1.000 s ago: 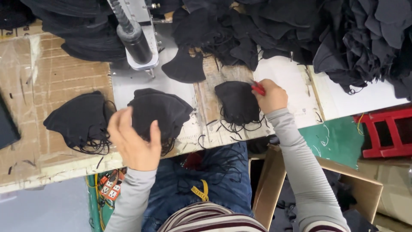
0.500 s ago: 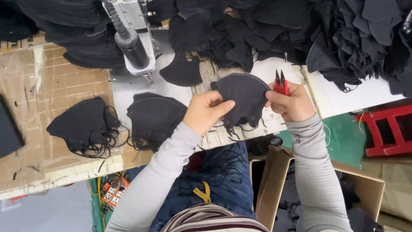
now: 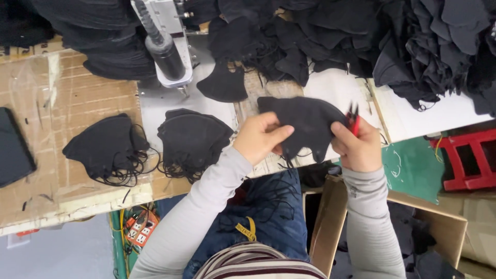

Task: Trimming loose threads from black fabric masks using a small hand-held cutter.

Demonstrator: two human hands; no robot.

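Black fabric fills this scene, and the nearest piece is the mask [image 3: 305, 124] held up between both hands, just above the near edge of the tabletop [image 3: 82, 103]. The left hand [image 3: 258, 138] pinches the mask's left side, thumb and fingers clamped together on the cloth. The right hand [image 3: 356, 147] grips the mask's right end while also keeping small red-handled snips [image 3: 353, 120] tucked in its fingers, blades pointing up and away. The mask's long axis runs left to right between the two hands, so each hand sits at one end; the snips lie touching its right end, making the right hand the nearer one to that edge. The mask looks soft and folded flat, with a curved upper edge, a pointed lower corner, and thin loose threads or loops hanging beneath it.

Below the mask are the person's blue jeans and an open cardboard box [image 3: 330, 227]. Left of the mask, two stacks of black masks [image 3: 194, 139] [image 3: 106, 147] with trailing ear loops rest on the tabletop. Beyond the mask, a single mask piece [image 3: 223, 85] lies under a grey machine head [image 3: 165, 46]. Farthest off, behind the mask, is a large heap of black fabric pieces [image 3: 423, 46]. A red stool [image 3: 465, 160] stands well to the mask's right.
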